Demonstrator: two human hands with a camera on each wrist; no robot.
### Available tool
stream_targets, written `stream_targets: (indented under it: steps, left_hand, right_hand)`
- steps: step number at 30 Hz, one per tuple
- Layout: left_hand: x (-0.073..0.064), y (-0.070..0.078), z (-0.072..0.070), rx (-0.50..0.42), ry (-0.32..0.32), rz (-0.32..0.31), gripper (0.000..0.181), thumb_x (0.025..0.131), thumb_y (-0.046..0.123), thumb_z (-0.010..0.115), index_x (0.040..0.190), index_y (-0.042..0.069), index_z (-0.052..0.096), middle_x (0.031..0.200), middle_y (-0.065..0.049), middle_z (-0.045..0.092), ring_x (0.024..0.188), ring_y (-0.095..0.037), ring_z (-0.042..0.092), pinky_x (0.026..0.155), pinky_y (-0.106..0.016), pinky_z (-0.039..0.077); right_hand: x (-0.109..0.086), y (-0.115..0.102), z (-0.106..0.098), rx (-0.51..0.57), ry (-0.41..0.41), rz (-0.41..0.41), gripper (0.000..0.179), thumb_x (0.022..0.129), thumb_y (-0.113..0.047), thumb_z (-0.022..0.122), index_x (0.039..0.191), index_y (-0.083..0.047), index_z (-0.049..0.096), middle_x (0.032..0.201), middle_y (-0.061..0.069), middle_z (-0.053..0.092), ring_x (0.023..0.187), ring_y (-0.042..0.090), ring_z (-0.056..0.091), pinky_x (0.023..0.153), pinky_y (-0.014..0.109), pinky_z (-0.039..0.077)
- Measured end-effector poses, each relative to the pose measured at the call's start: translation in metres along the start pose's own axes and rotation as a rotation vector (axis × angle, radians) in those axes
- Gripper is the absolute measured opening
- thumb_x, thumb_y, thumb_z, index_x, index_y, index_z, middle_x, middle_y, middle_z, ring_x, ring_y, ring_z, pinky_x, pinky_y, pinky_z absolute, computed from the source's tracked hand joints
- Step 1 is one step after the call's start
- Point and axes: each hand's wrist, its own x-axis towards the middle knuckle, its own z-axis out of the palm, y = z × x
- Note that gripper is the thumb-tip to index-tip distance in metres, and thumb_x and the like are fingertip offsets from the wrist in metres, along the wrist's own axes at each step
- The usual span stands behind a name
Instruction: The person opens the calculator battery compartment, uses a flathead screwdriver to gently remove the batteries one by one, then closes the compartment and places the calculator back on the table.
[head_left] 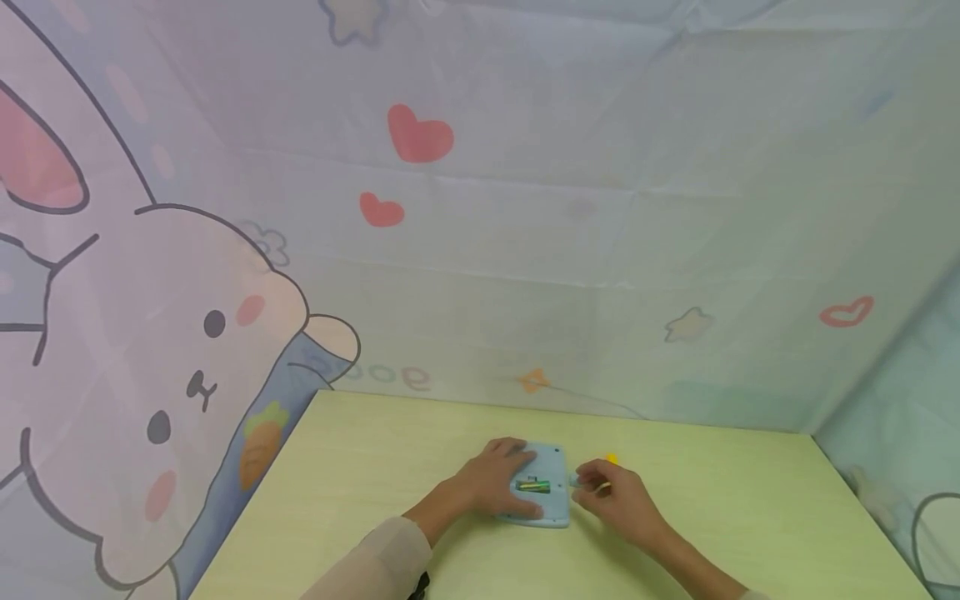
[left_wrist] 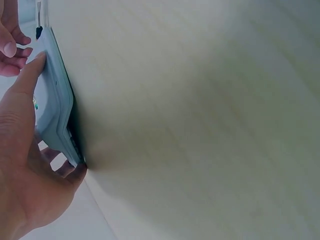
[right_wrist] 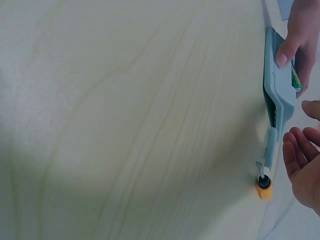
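Observation:
A flat light blue device (head_left: 553, 467), shaped like a calculator, lies on the table with its screw-dotted back up. A green battery (head_left: 533, 486) shows in its recess. My left hand (head_left: 491, 482) spans the device and holds it, thumb on the near side and fingers at the opposite edge. To the right, my right hand (head_left: 621, 502) hovers beside the device, its fingers loosely bent. Nothing shows between thumb and fingers in the right wrist view. Near those fingertips lies a small light blue piece (right_wrist: 271, 147), beside a yellow-and-black tool end (right_wrist: 265, 188); the tool's kind is unclear.
The pale wooden table (head_left: 360, 483) extends around both hands. Behind it hangs a printed cloth (head_left: 525, 275) with hearts and a rabbit, and more cloth (head_left: 915, 450) hangs along the right side. A dark object (head_left: 420, 586) shows by the left sleeve.

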Motion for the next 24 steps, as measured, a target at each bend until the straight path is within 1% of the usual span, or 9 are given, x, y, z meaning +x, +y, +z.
stream_targets:
  steps: [5,12,16,19,24]
  left_hand:
    - [0.000,0.002,-0.003,0.001,-0.006,-0.003,0.100,0.083,0.077,0.072,0.163,0.024,0.045,0.168,-0.001,0.035,0.154,-0.026,0.031,0.115,-0.048,0.045]
    - [0.001,0.002,-0.002,0.016,-0.016,-0.013,0.101,0.083,0.078,0.071,0.163,0.024,0.044,0.168,0.000,0.034,0.155,-0.026,0.030,0.114,-0.048,0.046]
    - [0.000,0.003,-0.001,-0.001,-0.021,-0.017,0.100,0.084,0.077,0.071,0.164,0.023,0.043,0.169,0.000,0.034,0.155,-0.027,0.029,0.113,-0.049,0.046]
    - [0.000,0.003,-0.001,0.000,-0.022,-0.016,0.100,0.084,0.077,0.071,0.164,0.023,0.043,0.169,0.000,0.034,0.155,-0.027,0.029,0.113,-0.049,0.047]
    - [0.001,0.002,0.000,0.015,-0.018,-0.004,0.100,0.086,0.077,0.070,0.164,0.022,0.042,0.169,-0.002,0.034,0.155,-0.028,0.029,0.112,-0.048,0.048]
  right_hand:
    - [-0.001,-0.004,0.003,-0.004,-0.011,-0.023,0.029,0.094,-0.015,0.082,0.117,0.000,0.072,0.105,0.008,0.073,0.094,0.018,0.068,0.081,0.027,0.059]
    - [-0.001,-0.004,0.006,-0.008,-0.019,-0.109,0.033,0.092,-0.017,0.084,0.118,-0.001,0.071,0.109,0.009,0.073,0.099,0.031,0.070,0.083,0.031,0.060]
    - [0.000,-0.003,0.010,-0.017,-0.018,-0.139,0.034,0.092,-0.017,0.085,0.118,-0.001,0.071,0.109,0.008,0.073,0.099,0.031,0.070,0.083,0.032,0.060]
    - [0.000,-0.003,0.013,-0.023,-0.012,-0.162,0.033,0.091,-0.015,0.085,0.118,-0.001,0.071,0.109,0.007,0.073,0.098,0.029,0.069,0.083,0.033,0.060]
    - [0.002,-0.006,0.018,-0.072,0.003,-0.200,0.030,0.091,-0.013,0.085,0.116,-0.004,0.072,0.109,0.004,0.072,0.100,0.025,0.068,0.086,0.038,0.060]
